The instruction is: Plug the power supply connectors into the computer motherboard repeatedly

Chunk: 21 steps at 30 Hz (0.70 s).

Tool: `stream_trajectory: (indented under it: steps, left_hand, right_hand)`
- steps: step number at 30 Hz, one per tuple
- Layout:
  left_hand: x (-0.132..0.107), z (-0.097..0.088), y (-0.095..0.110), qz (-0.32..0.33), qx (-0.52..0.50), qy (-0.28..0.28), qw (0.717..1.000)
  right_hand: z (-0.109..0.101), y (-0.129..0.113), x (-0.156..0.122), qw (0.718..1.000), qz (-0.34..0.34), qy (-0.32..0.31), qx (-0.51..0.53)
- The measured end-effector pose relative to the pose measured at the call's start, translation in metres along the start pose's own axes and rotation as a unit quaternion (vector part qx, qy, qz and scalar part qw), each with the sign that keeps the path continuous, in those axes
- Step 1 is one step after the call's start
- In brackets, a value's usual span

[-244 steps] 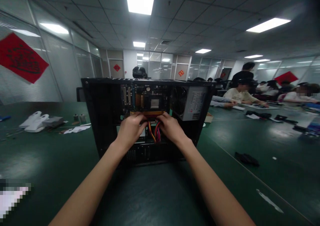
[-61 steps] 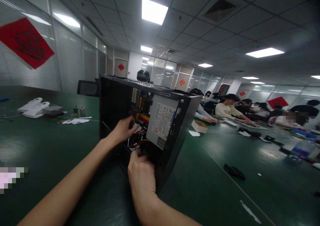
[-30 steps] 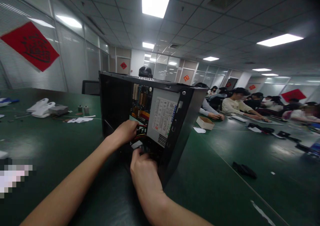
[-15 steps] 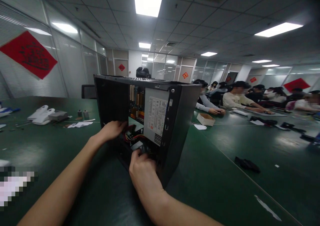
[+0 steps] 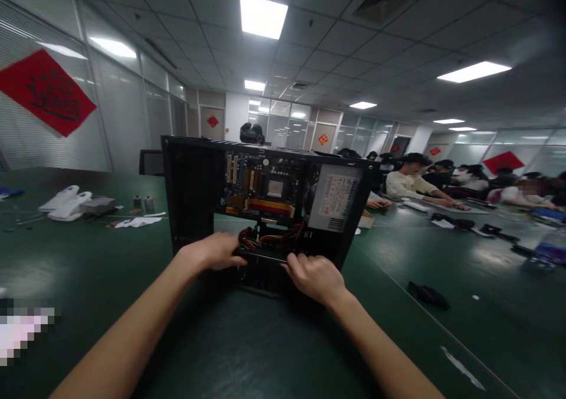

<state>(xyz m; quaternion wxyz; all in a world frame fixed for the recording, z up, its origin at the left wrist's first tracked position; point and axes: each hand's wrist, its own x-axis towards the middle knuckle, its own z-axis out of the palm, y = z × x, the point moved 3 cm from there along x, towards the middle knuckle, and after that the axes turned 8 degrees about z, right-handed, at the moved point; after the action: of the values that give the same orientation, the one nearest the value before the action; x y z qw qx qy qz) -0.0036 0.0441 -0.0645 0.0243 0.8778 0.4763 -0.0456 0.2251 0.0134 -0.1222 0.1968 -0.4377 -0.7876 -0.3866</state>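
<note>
Head view: centre of the frame, two bare hands at the lower opening of a computer case.
Left fingers: the left hand [image 5: 216, 250] has its thumb apart in front, the other fingers reaching behind a narrow black bar with a bright edge [image 5: 267, 257]; whether they pinch anything there, I cannot tell.
Right fingers: the right hand [image 5: 316, 275] has its fingers curled in, clamped on the right end of that bar.
Cables: a loose bundle of thin red, black and yellow wires [image 5: 274, 238] lies just above the bar, its left end beside the left fingertips.
Case: the open black metal computer case [image 5: 192, 187] stands upright mid-frame on a dark green tabletop [image 5: 256, 340].
Inside: a dark circuit board with a pale square chip [image 5: 276, 188] sits above the cables; a grey metal power supply with a white label [image 5: 333, 201] fills the upper right.
Step in hand: judging by the hands, steadying and handling the bar beneath the wiring.
Next move: it would call for an even two-handed hold, with the wires kept from snagging.
</note>
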Motion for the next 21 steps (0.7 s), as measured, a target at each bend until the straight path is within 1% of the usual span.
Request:
stream_trajectory:
  steps: [3, 7, 9, 11, 14, 16, 18, 21]
  left_hand:
    - [-0.003, 0.002, 0.015, 0.013, 0.008, -0.026, 1.0]
    - [-0.008, 0.005, 0.037, 0.043, -0.056, -0.034, 0.997]
    - [-0.009, 0.007, 0.045, 0.051, -0.079, -0.027, 0.995]
    - [-0.009, 0.01, 0.049, 0.054, -0.085, -0.021, 0.995]
    - [-0.008, 0.013, 0.05, 0.058, -0.087, -0.021, 0.994]
    - [-0.007, 0.013, 0.047, 0.057, -0.09, -0.023, 0.994]
    - [-0.007, 0.012, 0.045, 0.055, -0.093, -0.035, 0.994]
    - [-0.007, 0.008, 0.044, 0.075, -0.09, -0.076, 0.99]
  right_hand:
    - [0.006, 0.015, -0.009, 0.998, -0.031, 0.049, 0.015]
    - [0.008, 0.033, -0.021, 0.993, -0.064, 0.098, 0.031]
    - [0.007, 0.037, -0.025, 0.993, -0.064, 0.095, 0.038]
    - [0.007, 0.039, -0.027, 0.996, -0.041, 0.069, 0.043]
    - [0.007, 0.038, -0.028, 0.998, 0.002, 0.02, 0.056]
    - [0.007, 0.037, -0.027, 0.998, 0.013, 0.005, 0.068]
    - [0.007, 0.036, -0.027, 0.997, 0.008, 0.013, 0.075]
    - [0.007, 0.037, -0.027, 0.996, -0.008, 0.045, 0.072]
